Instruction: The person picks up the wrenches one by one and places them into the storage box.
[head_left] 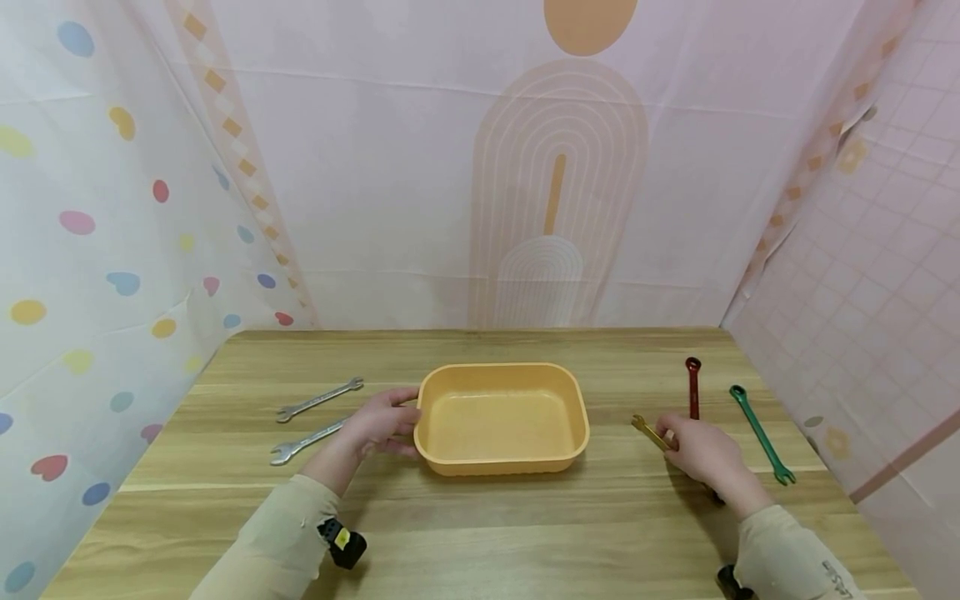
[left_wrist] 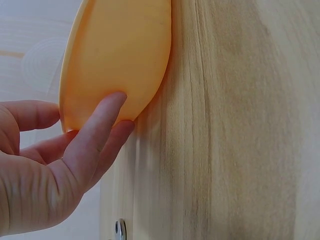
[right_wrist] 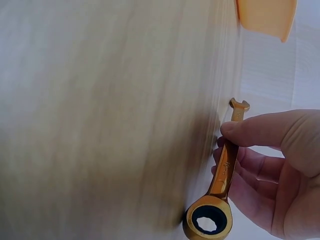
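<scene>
Pinching the gold ratchet wrench (right_wrist: 222, 172) between thumb and fingers, the right hand (head_left: 701, 454) holds it at the table (head_left: 480, 525) (open end toward the tray). The left hand (head_left: 378, 425) rests straight fingers (left_wrist: 97, 132) against the orange tray's (head_left: 501, 417) left wall. Red wrench (head_left: 693, 387) and green wrench (head_left: 761, 433) lie just beyond the right hand; two silver wrenches (head_left: 318, 400) lie left of the tray.

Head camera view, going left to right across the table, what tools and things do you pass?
Two silver wrenches, upper and lower → left hand → orange tray → gold wrench → right hand → green wrench. The red wrench overlaps the right hand's span, so it is left out.
</scene>
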